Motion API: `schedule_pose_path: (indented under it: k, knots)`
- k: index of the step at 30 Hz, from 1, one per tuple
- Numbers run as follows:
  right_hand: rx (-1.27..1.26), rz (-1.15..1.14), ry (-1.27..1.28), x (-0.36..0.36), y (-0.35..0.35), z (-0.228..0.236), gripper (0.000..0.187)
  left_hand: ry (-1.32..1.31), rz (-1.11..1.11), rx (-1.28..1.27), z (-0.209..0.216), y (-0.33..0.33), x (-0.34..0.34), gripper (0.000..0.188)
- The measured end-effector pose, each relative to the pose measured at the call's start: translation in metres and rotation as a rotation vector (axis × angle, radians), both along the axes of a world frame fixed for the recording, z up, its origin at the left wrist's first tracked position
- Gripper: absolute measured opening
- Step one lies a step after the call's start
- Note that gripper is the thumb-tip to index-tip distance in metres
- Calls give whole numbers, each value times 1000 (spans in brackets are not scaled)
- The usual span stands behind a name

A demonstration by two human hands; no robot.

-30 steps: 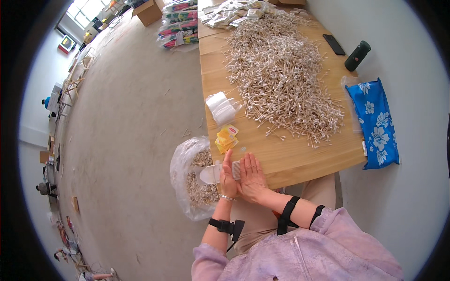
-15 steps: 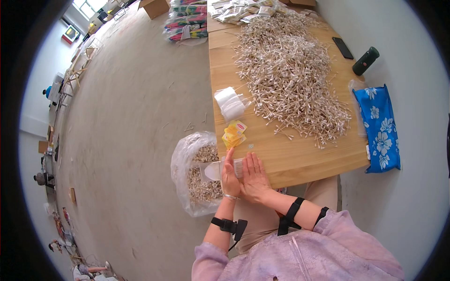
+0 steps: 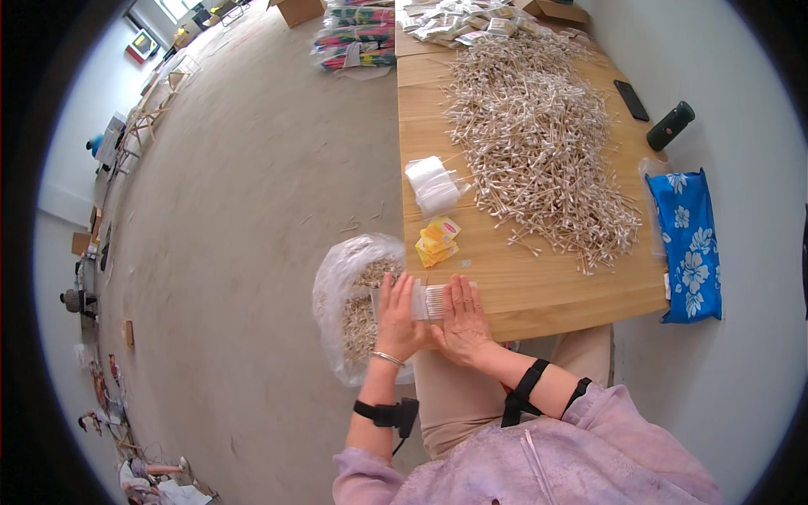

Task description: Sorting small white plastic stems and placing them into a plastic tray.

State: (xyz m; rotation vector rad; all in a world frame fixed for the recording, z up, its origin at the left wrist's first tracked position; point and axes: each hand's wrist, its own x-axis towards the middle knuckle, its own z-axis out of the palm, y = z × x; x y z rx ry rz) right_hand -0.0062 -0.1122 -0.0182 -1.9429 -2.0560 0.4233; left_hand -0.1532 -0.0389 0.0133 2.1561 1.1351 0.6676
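Note:
A small clear plastic bag with a row of cotton swabs (image 3: 434,301) in it lies at the near left corner of the table. My right hand (image 3: 465,326) rests flat over the bag's right part, fingers stretched out. At the table edge my left hand (image 3: 399,321) lies over the bag's left part, fingers straight and slightly apart, partly hiding it. Just beyond the hands are yellow printed cards (image 3: 437,241) and a stack of clear plastic bags (image 3: 433,185). A large heap of cotton swabs (image 3: 539,143) spreads across the table.
A big plastic sack of cotton swabs (image 3: 337,252) stands on the floor by the table's left edge. Along the wall lie a phone (image 3: 631,100), a dark green bottle (image 3: 671,125) and a blue flowered pack (image 3: 690,248). Filled packets (image 3: 463,21) lie at the far end.
My left hand has turned from upright on its edge to flatter and shifted left, uncovering more of the swab row. My right hand stays on the bag. The view has shifted slightly.

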Motion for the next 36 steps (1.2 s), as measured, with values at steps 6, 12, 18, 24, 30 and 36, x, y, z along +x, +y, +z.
schedule_pose_path:
  k: [6,12,18,24,30,36]
  knots:
    - [-14,-12,11,-12,6,4,89,443,-104,58,9,21,-26,68]
    - [0,-8,35,-27,13,1,88,437,-114,97,14,25,-24,63]
    - [6,11,27,-46,16,0,91,416,-149,104,7,27,-31,67]
    - [-28,30,83,-57,20,2,95,305,-34,-17,-1,30,-51,85]
    - [12,-6,98,-74,24,1,99,-510,289,-636,-53,24,-75,63]
    - [-5,-11,113,-74,26,-2,99,-638,416,-869,-55,21,-48,38]
